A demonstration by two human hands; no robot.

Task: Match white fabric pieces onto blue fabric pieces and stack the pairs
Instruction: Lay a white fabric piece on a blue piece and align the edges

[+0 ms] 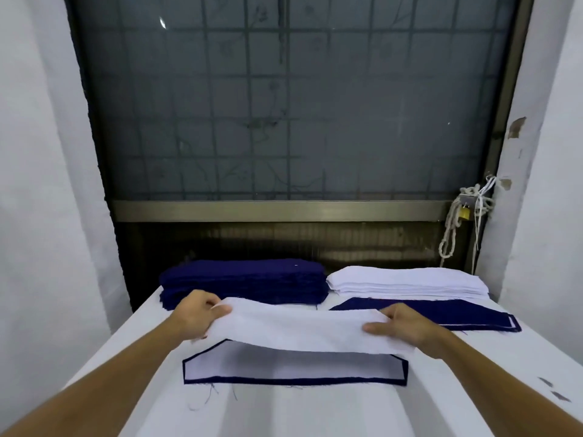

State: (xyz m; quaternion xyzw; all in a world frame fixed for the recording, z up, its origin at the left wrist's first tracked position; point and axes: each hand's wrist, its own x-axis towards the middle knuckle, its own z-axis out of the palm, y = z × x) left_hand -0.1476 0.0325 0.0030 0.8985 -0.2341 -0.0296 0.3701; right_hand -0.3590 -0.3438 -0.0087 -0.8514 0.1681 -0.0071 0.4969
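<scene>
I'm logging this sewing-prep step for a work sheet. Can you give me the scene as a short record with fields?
left hand: grips the left end of the held white piece
right hand: pinches its right end
held white piece: lifted above the laid pair
laid pair: white on blue, blue rim showing, flat on the table
blue stack: back left
white stack: back right
blue piece: before the white stack, white edge showing at its right end
</scene>
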